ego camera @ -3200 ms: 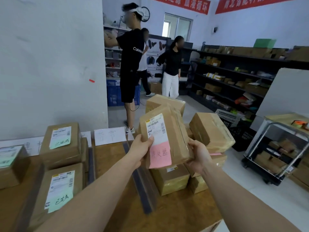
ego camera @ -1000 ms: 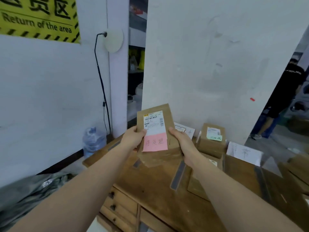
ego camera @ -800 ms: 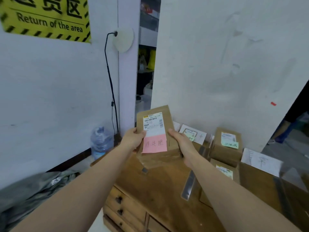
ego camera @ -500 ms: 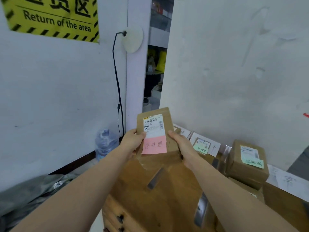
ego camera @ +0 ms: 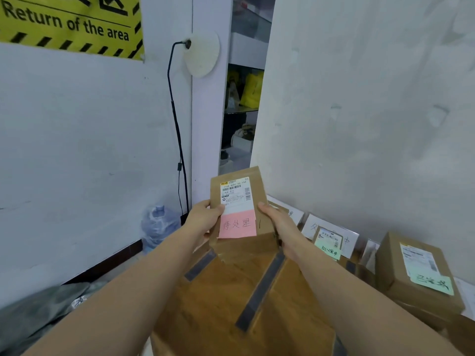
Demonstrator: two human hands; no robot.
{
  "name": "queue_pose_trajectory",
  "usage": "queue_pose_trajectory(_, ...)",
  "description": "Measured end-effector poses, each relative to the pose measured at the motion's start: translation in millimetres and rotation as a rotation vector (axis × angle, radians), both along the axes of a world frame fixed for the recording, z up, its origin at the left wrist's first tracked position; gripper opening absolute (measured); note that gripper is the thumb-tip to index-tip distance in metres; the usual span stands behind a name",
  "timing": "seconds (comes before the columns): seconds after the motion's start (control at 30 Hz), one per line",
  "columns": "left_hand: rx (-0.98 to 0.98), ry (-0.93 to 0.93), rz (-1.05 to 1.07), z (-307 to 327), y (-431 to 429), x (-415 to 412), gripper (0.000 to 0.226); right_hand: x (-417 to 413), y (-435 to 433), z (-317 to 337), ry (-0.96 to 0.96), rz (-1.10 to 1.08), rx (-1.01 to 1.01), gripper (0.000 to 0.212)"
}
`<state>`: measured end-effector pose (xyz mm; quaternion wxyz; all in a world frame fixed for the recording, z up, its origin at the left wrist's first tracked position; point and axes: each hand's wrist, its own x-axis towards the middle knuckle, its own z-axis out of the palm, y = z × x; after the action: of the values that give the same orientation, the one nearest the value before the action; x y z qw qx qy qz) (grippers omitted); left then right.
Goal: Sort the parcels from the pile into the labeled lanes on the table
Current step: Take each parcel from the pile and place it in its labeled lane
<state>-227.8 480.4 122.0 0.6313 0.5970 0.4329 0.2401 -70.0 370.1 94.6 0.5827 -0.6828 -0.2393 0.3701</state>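
Brown cardboard parcel [ego camera: 241, 214] with pink note [ego camera: 237, 225], held upright above wooden table [ego camera: 226, 299] at its far left lane, left hand [ego camera: 205, 222] gripping left edge, right hand [ego camera: 276, 222] gripping right edge, green-labelled parcels [ego camera: 416, 276] lying in lanes to the right

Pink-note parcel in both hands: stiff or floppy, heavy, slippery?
Probably stiff: the parcel shows flat faces and straight edges, gripped only at its sides by the left hand and right hand. Likely light, since that edge grip carries it. Matte cardboard, probably not slippery.
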Motion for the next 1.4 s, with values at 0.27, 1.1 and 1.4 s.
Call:
queue_pose_trajectory(0.27,0.017,0.034,-0.156,-14,73,17,0.008,-2,51,-16,0.019,-0.159,-0.020,0.082)
queue_pose_trajectory(1.1,0.057,0.143,-0.469,-66,124,79,0.032,0,60,-55,0.135,-0.478,-0.154,0.046)
queue_pose_trajectory(1.4,0.129,0.276,-0.570,-88,135,92,0.018,-11,57,-67,0.122,-0.462,-0.302,0.030)
